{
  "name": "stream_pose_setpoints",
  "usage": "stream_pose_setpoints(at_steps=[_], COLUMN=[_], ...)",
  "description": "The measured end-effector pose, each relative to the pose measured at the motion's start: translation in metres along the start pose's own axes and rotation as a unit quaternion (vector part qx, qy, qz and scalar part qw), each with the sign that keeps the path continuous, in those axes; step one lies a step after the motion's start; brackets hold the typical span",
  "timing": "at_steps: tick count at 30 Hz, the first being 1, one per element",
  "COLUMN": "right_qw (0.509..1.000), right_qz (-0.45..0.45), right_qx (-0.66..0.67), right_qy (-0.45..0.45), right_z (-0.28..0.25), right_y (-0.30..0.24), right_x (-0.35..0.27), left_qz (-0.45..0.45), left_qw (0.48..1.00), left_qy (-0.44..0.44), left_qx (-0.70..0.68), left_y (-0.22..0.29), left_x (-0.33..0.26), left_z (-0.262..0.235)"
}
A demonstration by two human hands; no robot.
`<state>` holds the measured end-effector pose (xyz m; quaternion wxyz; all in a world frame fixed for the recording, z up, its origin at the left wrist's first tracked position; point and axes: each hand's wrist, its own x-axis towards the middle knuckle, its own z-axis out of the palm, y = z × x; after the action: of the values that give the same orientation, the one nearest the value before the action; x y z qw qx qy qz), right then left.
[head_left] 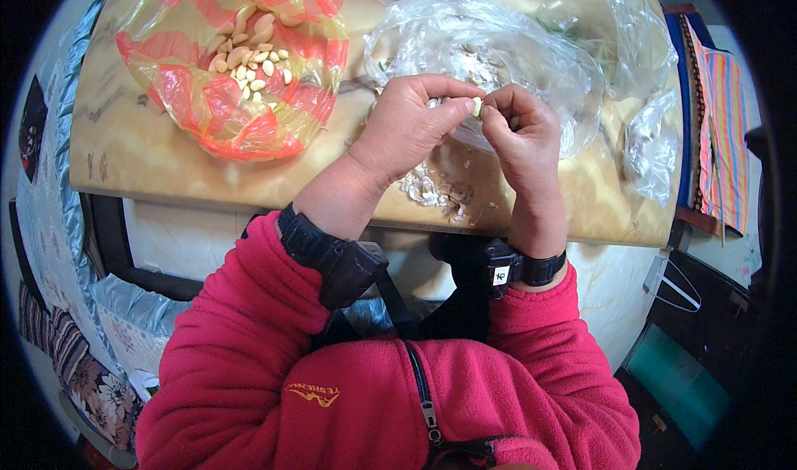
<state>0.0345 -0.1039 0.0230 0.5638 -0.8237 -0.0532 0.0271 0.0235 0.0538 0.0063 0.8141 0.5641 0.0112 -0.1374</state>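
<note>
Between my hands is a small pale garlic clove (pixel 476 107). The thumb and forefinger of my left hand (pixel 407 121) pinch it, while the curled fingers of my right hand (pixel 527 134) close on its other side. A bit of pale skin shows by the left fingers. Under and beyond the hands spreads a crumpled clear plastic bag (pixel 564 63) with papery scraps in it. To the left, an open red-and-clear plastic bag (pixel 220 129) holds several brownish unpeeled cloves (pixel 237 55) and several creamy peeled cloves (pixel 267 68).
Loose white skins (pixel 436 194) lie near the front edge of the marbled table (pixel 124 150). Another clear bag (pixel 614 38) sits at the far right, with a smaller clear bag (pixel 650 146) nearer. Striped cloth (pixel 726 138) lies beyond the table's right side.
</note>
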Motion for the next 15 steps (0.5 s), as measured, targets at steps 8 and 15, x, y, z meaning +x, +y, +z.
stream_pose_setpoints(at_steps=[8, 15], right_qw=[0.997, 0.998], right_qz=[-0.056, -0.038], right_qx=[-0.045, -0.013], right_qy=[0.021, 0.044], right_z=[0.0028, 0.0037], right_y=[-0.0065, -0.0063], right_x=[-0.0036, -0.0029], left_qz=[-0.052, -0.072], left_qw=[0.993, 0.983], left_qy=[-0.02, -0.033], left_qx=[-0.103, -0.163], left_y=[0.0026, 0.0031], left_x=[-0.0007, -0.0008], left_z=[0.0028, 0.0036])
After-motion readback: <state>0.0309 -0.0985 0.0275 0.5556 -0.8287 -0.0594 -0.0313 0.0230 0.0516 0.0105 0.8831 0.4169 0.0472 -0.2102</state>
